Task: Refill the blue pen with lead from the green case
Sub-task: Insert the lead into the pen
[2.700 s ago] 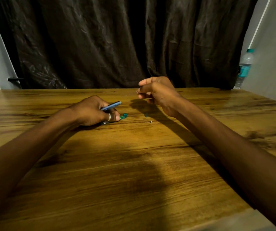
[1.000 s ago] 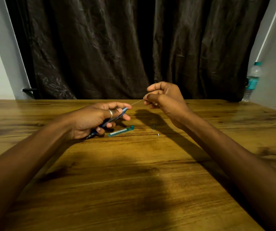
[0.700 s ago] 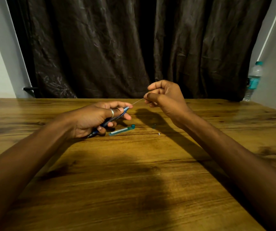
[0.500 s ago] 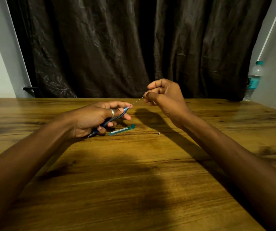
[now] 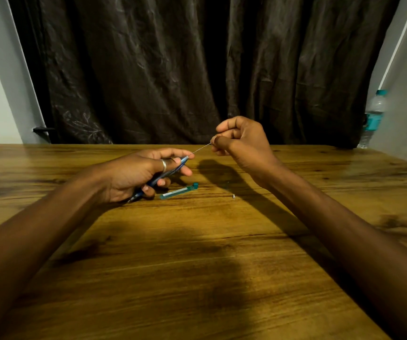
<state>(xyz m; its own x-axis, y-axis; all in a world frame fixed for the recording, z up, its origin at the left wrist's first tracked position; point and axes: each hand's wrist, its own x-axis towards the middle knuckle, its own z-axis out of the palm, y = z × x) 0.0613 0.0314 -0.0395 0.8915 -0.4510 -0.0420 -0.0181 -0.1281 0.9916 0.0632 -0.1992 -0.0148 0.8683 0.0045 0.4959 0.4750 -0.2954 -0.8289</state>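
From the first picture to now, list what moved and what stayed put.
The left hand lifted the blue pen off the table, back end toward the right hand. The right hand brought its pinched lead to that end. The green case, once partly hidden, now lies exposed. The small piece and bottle stayed.

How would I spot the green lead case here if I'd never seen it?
Look at the wooden table, just in front of the left hand holding the blue pen. The green case lies flat there, a slim teal tube with a darker cap, unlike the tiny pale piece to its right.
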